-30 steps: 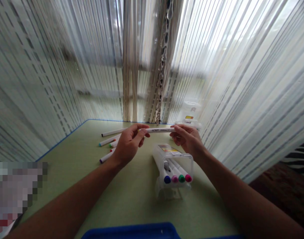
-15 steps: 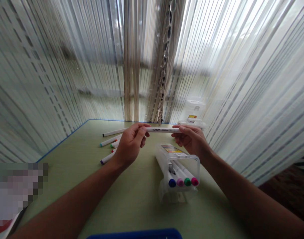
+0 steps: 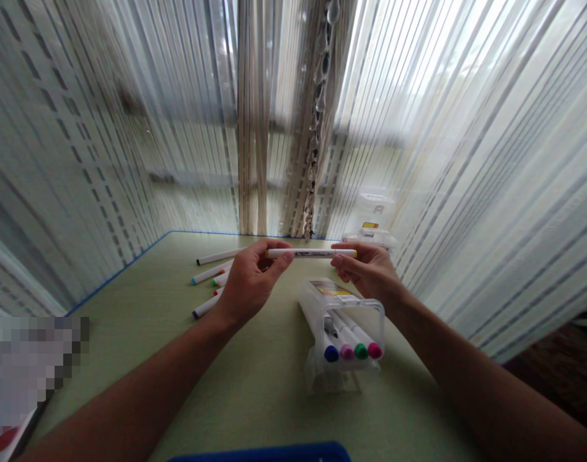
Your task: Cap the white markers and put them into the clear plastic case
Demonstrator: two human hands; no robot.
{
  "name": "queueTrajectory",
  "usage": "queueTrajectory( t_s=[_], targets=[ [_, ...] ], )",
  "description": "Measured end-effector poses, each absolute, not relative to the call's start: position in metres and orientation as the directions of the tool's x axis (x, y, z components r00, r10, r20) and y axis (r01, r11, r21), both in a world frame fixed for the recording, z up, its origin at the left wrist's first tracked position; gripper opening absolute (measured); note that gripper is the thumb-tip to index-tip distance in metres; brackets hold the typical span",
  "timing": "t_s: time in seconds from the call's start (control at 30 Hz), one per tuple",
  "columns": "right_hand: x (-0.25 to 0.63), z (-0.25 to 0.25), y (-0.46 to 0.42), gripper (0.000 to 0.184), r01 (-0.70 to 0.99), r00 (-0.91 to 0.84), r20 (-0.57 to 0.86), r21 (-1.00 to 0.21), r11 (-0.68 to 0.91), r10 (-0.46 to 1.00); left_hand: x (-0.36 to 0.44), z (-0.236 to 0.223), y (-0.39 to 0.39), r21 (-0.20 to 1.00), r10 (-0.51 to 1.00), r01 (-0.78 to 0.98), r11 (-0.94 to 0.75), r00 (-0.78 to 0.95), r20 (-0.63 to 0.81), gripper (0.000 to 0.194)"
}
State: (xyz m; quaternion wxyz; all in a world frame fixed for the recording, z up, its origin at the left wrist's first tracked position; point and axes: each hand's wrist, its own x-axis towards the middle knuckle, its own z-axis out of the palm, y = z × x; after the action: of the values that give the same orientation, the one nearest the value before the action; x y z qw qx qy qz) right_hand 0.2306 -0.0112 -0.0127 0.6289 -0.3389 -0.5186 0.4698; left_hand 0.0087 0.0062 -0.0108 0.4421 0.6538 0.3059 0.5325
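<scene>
- Nearest, at the bottom edge, part of a blue object (image 3: 317, 452) with a rounded corner shows; the rest of it is cut off.
- At the lower left lies something blurred into blocks (image 3: 24, 378), too masked to make out.
- On the pale green desk (image 3: 245, 391) stands a clear plastic case (image 3: 312, 317), its open end facing the person. Inside lie white markers (image 3: 349, 330) with dark blue, lilac, green and magenta ends; a clear plastic part (image 3: 331, 380) sits below the opening.
- Beyond the case, a white marker with yellow ends (image 3: 312, 253) is held level above the desk, dark printing along its barrel.
- The left hand (image 3: 260, 273) pinches its left end between thumb and fingers.
- The right hand (image 3: 365, 264) grips the other end, thumb under the barrel and fingers behind; the yellow tip shows there.
- Left of the left hand, loose markers (image 3: 207, 276) lie on the desk, partly hidden by it, with black, teal, orange, green, red and purple ends.
- Past the right hand is another clear case (image 3: 370, 236).
- Farthest, a striped string curtain (image 3: 192, 147) hangs behind the desk with a strand of clear beads (image 3: 317, 102).
</scene>
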Motion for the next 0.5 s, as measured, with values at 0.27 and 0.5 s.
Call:
queueTrajectory(
  t_s=[0.27, 0.5],
  targets=[
    [0.231, -0.0132, -0.0122, 0.022, -0.194, 0.016, 0.348, -0.919, 0.344, 0.937, 0.0093, -0.0115, 0.0045, 0.9, 0.867, -0.049, -0.432, 0.251, 0.43, 0.027],
    [0.2334, -0.0141, -0.0115, 0.018, -0.224, 0.01, 0.326, -0.921, 0.319, 0.945, 0.0097, -0.0089, 0.0039, 0.928, 0.888, -0.131, -0.35, 0.271, 0.373, 0.022]
  ],
)
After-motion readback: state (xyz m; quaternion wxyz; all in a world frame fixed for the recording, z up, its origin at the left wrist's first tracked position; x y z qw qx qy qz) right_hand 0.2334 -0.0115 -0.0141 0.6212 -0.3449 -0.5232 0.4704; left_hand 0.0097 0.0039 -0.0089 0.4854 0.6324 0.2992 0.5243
